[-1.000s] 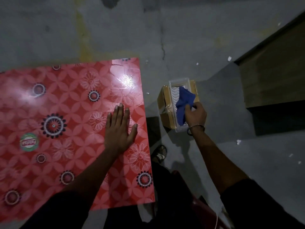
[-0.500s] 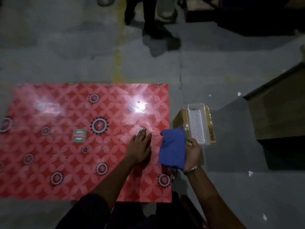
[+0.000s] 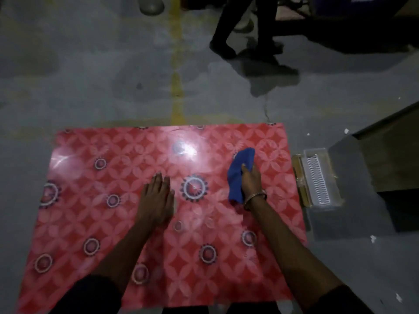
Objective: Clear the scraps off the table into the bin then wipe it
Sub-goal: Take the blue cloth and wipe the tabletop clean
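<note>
The table (image 3: 95, 223) has a glossy red top with flower and ring patterns. My left hand (image 3: 156, 198) lies flat on it near the middle, fingers together and holding nothing. My right hand (image 3: 250, 180) grips a bunched blue cloth (image 3: 240, 171) and presses it on the table's far right part. A clear plastic bin (image 3: 319, 177) with a ribbed white inside sits on a cardboard box (image 3: 297, 168) on the floor just right of the table. I see no scraps on the tabletop.
Another person's dark legs and shoes (image 3: 226, 41) stand on the grey floor beyond the table. A brown wooden unit (image 3: 392, 152) fills the right side. Small white scraps (image 3: 373, 238) lie on the floor at right. A yellow line (image 3: 176, 87) runs along the floor.
My right hand carried the blue cloth from the bin over to the table and set it down on the right part. My left hand stayed flat on the table. The view swung left and up.
</note>
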